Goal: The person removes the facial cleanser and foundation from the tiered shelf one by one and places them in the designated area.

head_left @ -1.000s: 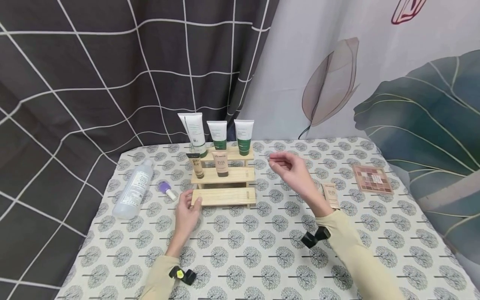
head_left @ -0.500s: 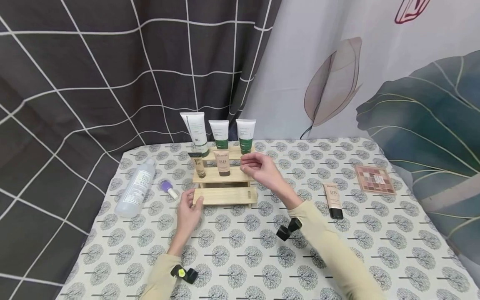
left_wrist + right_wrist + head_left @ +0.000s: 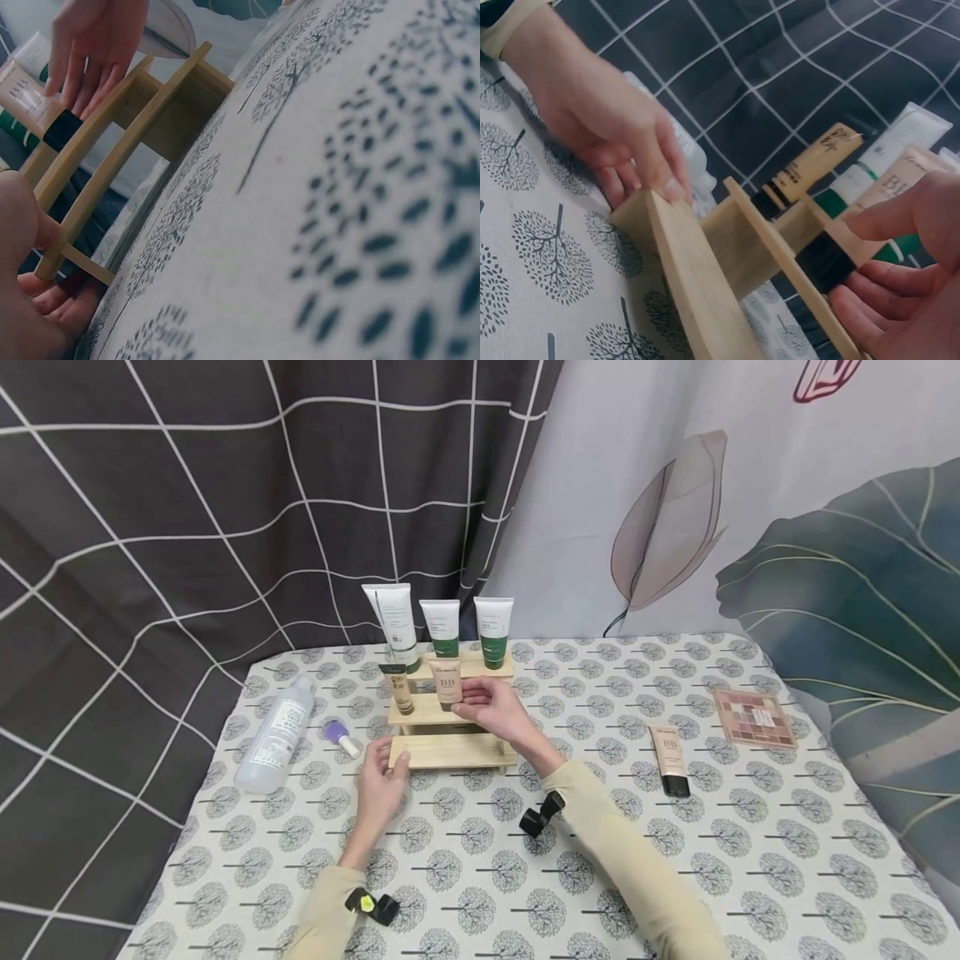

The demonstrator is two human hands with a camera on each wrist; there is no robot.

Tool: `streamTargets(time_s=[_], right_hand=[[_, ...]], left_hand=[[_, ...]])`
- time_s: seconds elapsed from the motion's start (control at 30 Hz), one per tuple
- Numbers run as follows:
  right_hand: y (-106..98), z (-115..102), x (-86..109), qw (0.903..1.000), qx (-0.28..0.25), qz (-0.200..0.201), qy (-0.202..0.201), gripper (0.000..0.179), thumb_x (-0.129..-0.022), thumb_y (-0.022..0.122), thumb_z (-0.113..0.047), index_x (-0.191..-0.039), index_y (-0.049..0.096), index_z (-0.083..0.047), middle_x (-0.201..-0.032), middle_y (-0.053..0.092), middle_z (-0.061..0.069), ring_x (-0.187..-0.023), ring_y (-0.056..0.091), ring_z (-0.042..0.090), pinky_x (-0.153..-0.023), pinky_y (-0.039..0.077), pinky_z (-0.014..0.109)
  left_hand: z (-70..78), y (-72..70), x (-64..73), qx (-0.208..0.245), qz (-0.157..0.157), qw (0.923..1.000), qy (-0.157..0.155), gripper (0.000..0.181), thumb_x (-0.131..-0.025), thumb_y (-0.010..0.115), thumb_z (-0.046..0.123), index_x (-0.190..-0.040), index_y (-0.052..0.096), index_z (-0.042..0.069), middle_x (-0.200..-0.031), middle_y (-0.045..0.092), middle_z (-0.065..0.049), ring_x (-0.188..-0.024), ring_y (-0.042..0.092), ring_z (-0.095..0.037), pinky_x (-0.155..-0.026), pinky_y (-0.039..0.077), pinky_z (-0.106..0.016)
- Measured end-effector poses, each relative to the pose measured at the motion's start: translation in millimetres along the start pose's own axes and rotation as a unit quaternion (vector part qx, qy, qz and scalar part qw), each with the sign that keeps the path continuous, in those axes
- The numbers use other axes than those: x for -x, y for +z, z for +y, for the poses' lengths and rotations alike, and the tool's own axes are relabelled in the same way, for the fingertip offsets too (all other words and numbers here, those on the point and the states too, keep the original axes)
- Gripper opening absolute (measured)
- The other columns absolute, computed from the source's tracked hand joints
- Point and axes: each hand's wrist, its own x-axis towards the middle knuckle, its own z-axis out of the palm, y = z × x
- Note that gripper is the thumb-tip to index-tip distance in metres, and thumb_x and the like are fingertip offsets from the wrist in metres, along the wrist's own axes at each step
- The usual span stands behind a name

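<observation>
A three-step wooden display rack [image 3: 450, 753] stands on the table. My left hand [image 3: 381, 783] grips the left end of its lowest step, thumb on top and fingers beneath. On the middle step, my right hand [image 3: 498, 710] holds a beige BB cream tube [image 3: 447, 677] by its lower right side. The right wrist view shows the thumb over the tube's front and the fingers by its black cap [image 3: 826, 262]. Left of it stands a small gold tube [image 3: 400, 692]. White-and-green tubes, such as the right one [image 3: 494, 631], stand on the top step.
A clear bottle [image 3: 276, 739] lies at the left, beside a purple-and-white small item [image 3: 342, 737]. Another BB cream tube [image 3: 670, 760] lies on the patterned tablecloth at right, with an eyeshadow palette [image 3: 754, 718] beyond it. Curtains hang behind the table.
My right hand has moved left from beside the rack to the BB cream tube on the middle step and taken hold of it. My left hand has stayed on the lowest step.
</observation>
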Motion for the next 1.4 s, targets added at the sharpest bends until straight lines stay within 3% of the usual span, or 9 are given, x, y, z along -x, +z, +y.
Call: streamTargets(time_s=[0.37, 0.6, 0.9, 1.17, 1.4], right_hand=[[13, 3, -3.9, 0.9951, 0.074, 0.063, -0.018, 0.038, -0.087, 0.077, -0.006, -0.122, 0.064, 0.003, -0.118, 0.070, 0.020, -0.108, 0.071, 0.030, -0.094, 0.060, 0.030], [14, 6, 0.8, 0.9927, 0.081, 0.078, -0.045, 0.032, -0.088, 0.076, -0.006, -0.118, 0.067, 0.001, -0.113, 0.072, 0.018, -0.102, 0.072, 0.027, -0.091, 0.061, 0.028], [12, 8, 6.7, 0.9918, 0.062, 0.091, -0.066, 0.031, -0.089, 0.075, -0.006, -0.118, 0.067, 0.002, -0.112, 0.071, 0.019, -0.101, 0.071, 0.028, -0.091, 0.061, 0.027], [8, 12, 10.4, 0.9883, 0.049, 0.117, -0.084, 0.034, -0.091, 0.074, -0.009, -0.121, 0.066, 0.002, -0.111, 0.072, 0.020, -0.102, 0.071, 0.030, -0.092, 0.061, 0.029], [5, 14, 15.2, 0.9847, 0.054, 0.131, -0.102, 0.033, -0.092, 0.073, -0.010, -0.122, 0.066, 0.001, -0.110, 0.072, 0.018, -0.099, 0.071, 0.028, -0.091, 0.061, 0.029]], left_hand=[[0.4, 1.1, 0.4, -0.003, -0.004, 1.0000, 0.005, 0.046, -0.100, 0.059, 0.008, -0.142, 0.045, -0.001, -0.127, 0.063, -0.026, -0.112, 0.065, -0.037, -0.098, 0.058, -0.046], [-0.6, 0.9, -0.1, -0.004, -0.005, 0.9999, 0.012, 0.046, -0.099, 0.060, 0.008, -0.142, 0.045, -0.002, -0.129, 0.062, -0.028, -0.114, 0.065, -0.039, -0.099, 0.058, -0.046], [-2.8, 0.7, -1.0, -0.003, -0.004, 0.9999, 0.010, 0.046, -0.100, 0.060, 0.008, -0.143, 0.045, -0.001, -0.128, 0.063, -0.027, -0.111, 0.065, -0.037, -0.090, 0.059, -0.027], [-3.4, 0.2, -0.7, -0.005, -0.004, 1.0000, 0.005, 0.046, -0.100, 0.059, 0.009, -0.143, 0.045, 0.000, -0.129, 0.062, -0.026, -0.114, 0.064, -0.036, -0.097, 0.059, -0.040], [-4.0, -0.3, -1.1, -0.008, -0.003, 0.9999, 0.006, 0.046, -0.100, 0.059, 0.009, -0.143, 0.045, 0.000, -0.130, 0.062, -0.026, -0.115, 0.064, -0.037, -0.099, 0.058, -0.044]])
